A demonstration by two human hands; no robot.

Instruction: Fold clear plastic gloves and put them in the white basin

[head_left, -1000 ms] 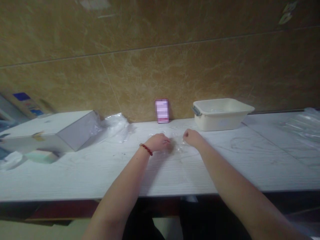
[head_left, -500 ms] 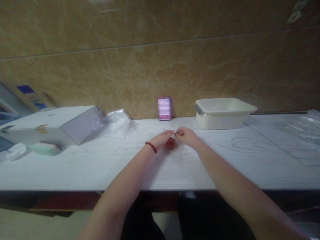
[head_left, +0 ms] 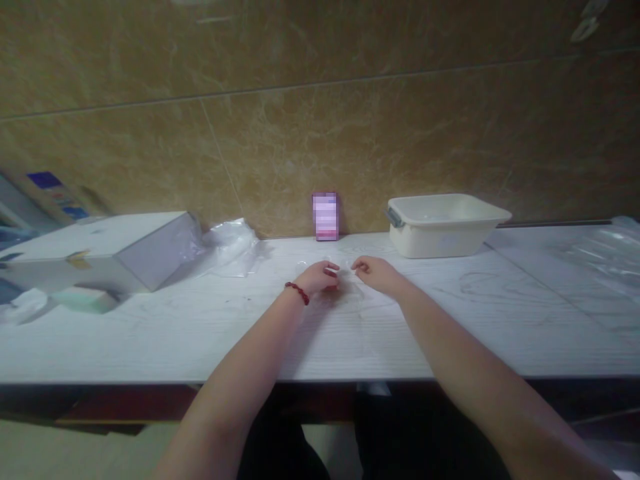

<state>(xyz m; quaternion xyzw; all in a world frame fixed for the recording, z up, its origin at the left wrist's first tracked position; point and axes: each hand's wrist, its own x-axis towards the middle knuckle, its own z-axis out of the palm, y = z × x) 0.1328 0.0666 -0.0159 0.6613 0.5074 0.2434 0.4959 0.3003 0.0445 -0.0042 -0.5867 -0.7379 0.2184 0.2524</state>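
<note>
Both my hands rest on the white table, close together in the middle. My left hand, with a red bead bracelet at the wrist, has its fingers curled and pinched. My right hand is pinched too, a short gap away. Between and under them lies a thin clear plastic bag, hard to make out against the table; each hand grips its upper edge. Whether anything is inside the bag I cannot tell.
A cream plastic tub stands at the back right by the tiled wall. A small pink box leans on the wall. A white carton and crumpled clear plastic lie at the left; more plastic sheeting at far right.
Both hands drew together half a second ago, with something red showing under the left fingers; now they are slightly apart and the red is hidden.
</note>
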